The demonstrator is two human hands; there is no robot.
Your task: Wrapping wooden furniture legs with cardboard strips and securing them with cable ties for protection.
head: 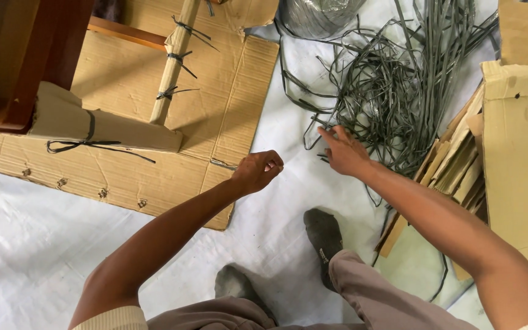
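A white woven sheet (44,244) is covering the floor and carrying everything here. A flattened brown cardboard sheet (215,104) is lying across its upper left part, reaching toward the far edge. On that cardboard a dark wooden furniture frame (19,61) is standing at the far left corner, with one leg wrapped in cardboard (105,125) and tied by a dark strap, and a pale wooden rail (175,58) bound at three spots with similar ties. At the right edge a cardboard box (520,159) is sitting beside a leaning stack of cardboard strips (456,168).

A tangled pile of grey-green plastic straps (398,85) is sprawling over the sheet's far right part, between the flat cardboard and the box. The right hand (344,151) is reaching into the near edge of this pile, fingers spread and resting on the straps, not visibly pinching any. The left hand (258,171) is hovering just off the cardboard sheet's near right corner, fingers curled into a loose fist; whether it is holding anything cannot be told. Two grey-socked feet (322,238) are planted on the sheet near its lower edge.
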